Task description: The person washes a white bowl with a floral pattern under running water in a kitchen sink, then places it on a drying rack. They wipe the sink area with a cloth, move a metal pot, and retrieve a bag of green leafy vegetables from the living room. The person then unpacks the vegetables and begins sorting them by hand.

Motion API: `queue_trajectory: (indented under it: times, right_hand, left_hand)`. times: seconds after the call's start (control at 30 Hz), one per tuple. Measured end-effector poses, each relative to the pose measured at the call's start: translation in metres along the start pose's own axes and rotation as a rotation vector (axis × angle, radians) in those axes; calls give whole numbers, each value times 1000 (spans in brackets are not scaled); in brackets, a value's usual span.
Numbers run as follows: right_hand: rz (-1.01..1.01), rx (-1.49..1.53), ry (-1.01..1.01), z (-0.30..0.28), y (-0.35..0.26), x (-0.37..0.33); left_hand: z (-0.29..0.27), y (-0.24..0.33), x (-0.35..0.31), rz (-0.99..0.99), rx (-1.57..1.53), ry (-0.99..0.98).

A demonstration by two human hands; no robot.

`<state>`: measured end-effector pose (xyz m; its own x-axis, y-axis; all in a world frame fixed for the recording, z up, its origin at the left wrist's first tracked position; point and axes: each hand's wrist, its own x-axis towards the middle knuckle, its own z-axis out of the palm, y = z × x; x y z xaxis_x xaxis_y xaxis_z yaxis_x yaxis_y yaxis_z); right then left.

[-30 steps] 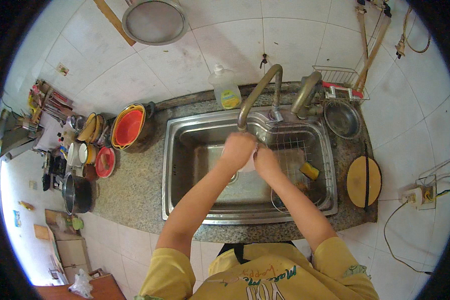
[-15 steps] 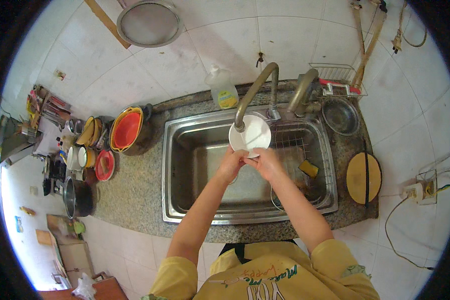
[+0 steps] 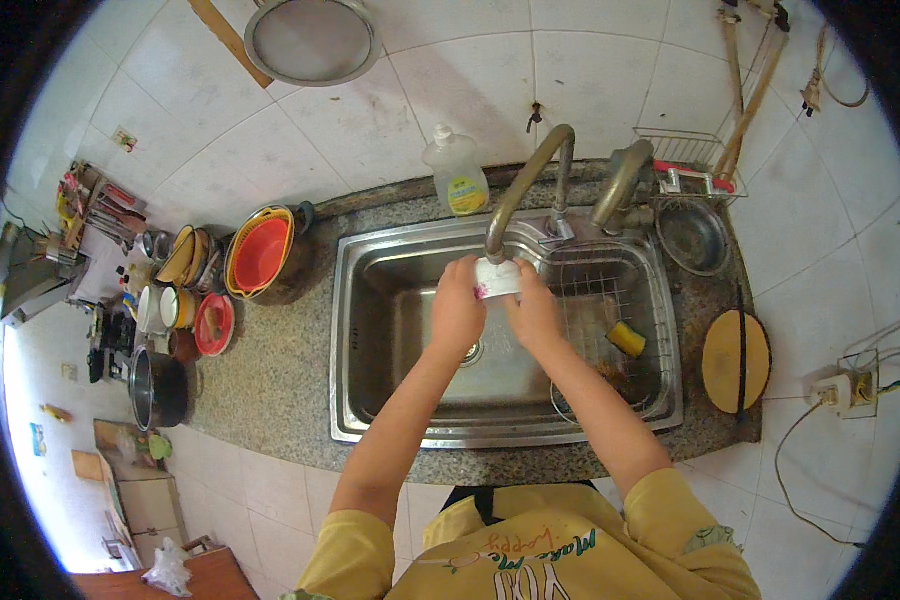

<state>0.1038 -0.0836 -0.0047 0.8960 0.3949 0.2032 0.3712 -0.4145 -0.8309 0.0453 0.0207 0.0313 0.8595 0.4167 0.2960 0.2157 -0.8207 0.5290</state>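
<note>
1. From my end of the feed, I'd call the work at the sink (image 3: 440, 438) part-way along: the white bowl (image 3: 502, 281) is up in the grip beneath the spout of the faucet (image 3: 511, 200), and setting it down is yet to be done. Is water running? I can't tell.
2. Over by the left edge of the counter (image 3: 260, 370), I've got a dark pot (image 3: 160, 390) near the front corner and, farther back, a red basin (image 3: 261, 253), both well apart from the hands.
3. Coming right, here's the left hand (image 3: 460, 300), fingers curled along the bowl's left side, opened only as far as the bowl needs.
4. Between the hands sits the bowl itself, above the sink and toward its back edge, tilted, a pink mark on its outer wall. I can't see inside, so how clean it is stays unknown to me.
5. Now the right hand (image 3: 532, 310), closed in on the bowl's right side; its fingertips are partly hidden.
6. Farther right, the sponge (image 3: 625, 338) lies in the sink near its right edge, touched by neither hand; I judge no scrubbing right now.
</note>
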Motion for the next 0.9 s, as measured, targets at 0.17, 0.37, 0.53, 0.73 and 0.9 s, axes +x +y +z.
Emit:
queue_trajectory:
  times: [0.17,0.37,0.53,0.73,0.9]
  right_hand:
    - [138,-88,-249,-6,-1,0]
    - [460,280,-306,-12,21,2]
    - [802,1327,-166,-2,23,0]
    - [829,1062,-257,-3,32,5]
    - [528,687,-106,10,64,28]
  left_hand:
    - [14,21,10,513,373,-37]
    - [16,-10,35,-272,154,-371]
    - [50,-11,-8,-776,-1226,-270]
    - [30,-12,-6,-421,-1003,-230]
    - [-3,7,-3,-212,-480,-199]
